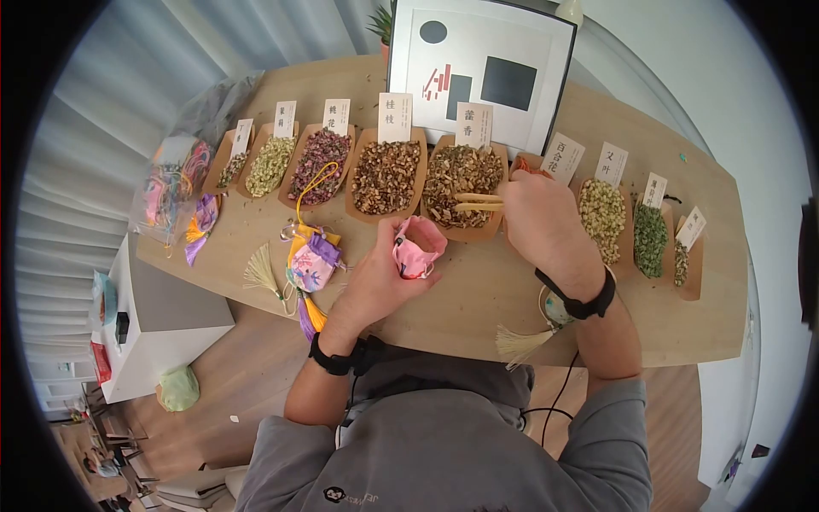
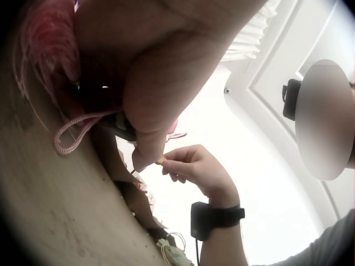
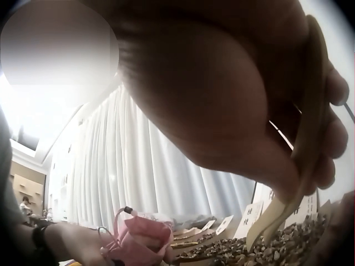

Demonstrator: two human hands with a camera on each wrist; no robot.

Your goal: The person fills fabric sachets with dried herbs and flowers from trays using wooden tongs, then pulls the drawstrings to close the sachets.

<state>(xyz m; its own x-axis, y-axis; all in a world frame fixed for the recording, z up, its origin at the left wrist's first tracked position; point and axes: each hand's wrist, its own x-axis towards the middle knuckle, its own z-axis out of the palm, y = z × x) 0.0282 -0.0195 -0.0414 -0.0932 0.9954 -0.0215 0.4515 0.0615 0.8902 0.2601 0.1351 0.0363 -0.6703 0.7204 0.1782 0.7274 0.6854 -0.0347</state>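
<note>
My left hand (image 1: 375, 277) holds a small pink drawstring pouch (image 1: 420, 243) with its mouth spread and facing up. In the left wrist view, a pink cord loop (image 2: 71, 134) and a pink tassel (image 2: 50, 41) hang by that hand. Pinched in my right hand (image 1: 550, 226) is a pair of wooden tweezers (image 1: 478, 206). Their tips reach into a brown paper tray of chopped dried herbs (image 1: 465, 171), down among the pieces in the right wrist view. The pouch stands just in front of this tray, to the left of the tweezers.
Labelled trays line the table (image 1: 452, 299), among them dried rosebuds (image 1: 320, 166), brown chips (image 1: 386, 175) and green leaves (image 1: 650, 239). Finished-looking sachets with tassels (image 1: 314, 260) lie left, a pale pouch (image 1: 554, 309) under my right wrist. A framed board (image 1: 520, 51) stands behind; a plastic bag (image 1: 171, 183) sits far left.
</note>
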